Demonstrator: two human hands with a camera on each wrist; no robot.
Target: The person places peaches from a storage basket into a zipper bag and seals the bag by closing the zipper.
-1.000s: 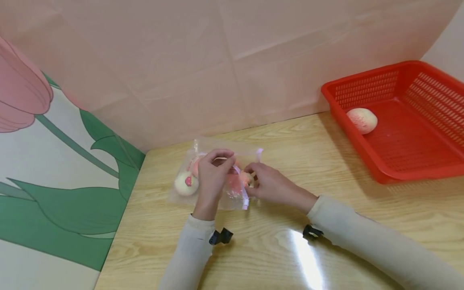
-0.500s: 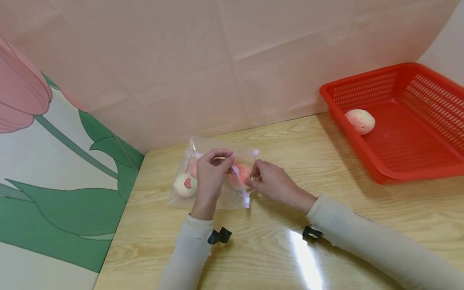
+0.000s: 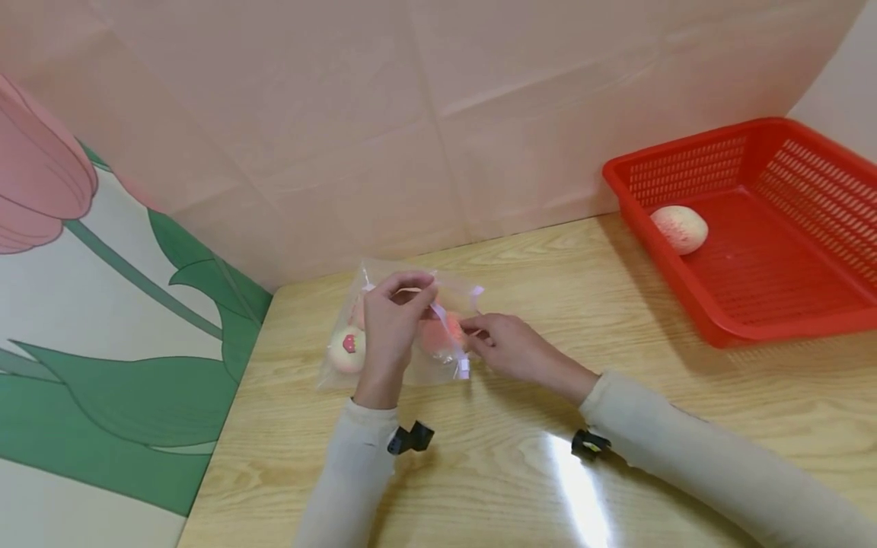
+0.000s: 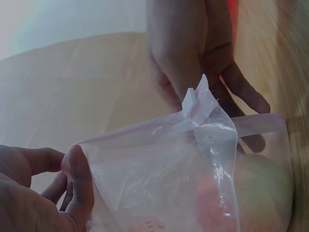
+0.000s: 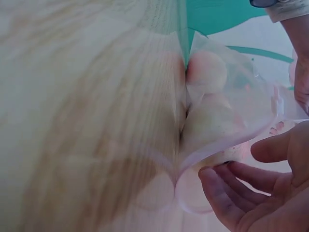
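A clear zip bag (image 3: pixel 435 373) with a pale purple closure strip lies on the table, its mouth to the right. My left hand (image 3: pixel 392 327) pinches the upper lip of the mouth between thumb and fingers, lifting it; the left wrist view shows this pinch and a white slider (image 4: pixel 189 102). Within the bag are a pink peach-like ball (image 3: pixel 438 335) near the mouth and a cream ball (image 3: pixel 347 348) with a strawberry mark deeper in. At the mouth, my right hand (image 3: pixel 507 346) has its fingers extended against the pink ball; in the right wrist view, thumb and fingers stand apart.
To the right stands a red plastic basket (image 3: pixel 726 327) with slotted walls, holding one cream ball (image 3: pixel 678 230) speckled pink. A pink sheet (image 3: pixel 342 152) rises behind the wooden table (image 3: pixel 493 472). On the left is a panel with a tulip picture (image 3: pixel 103 396).
The pink ball has gone from the bag's mouth to farther inside, with my right fingers following it. My left hand has shifted slightly left and up, still pinching the bag.
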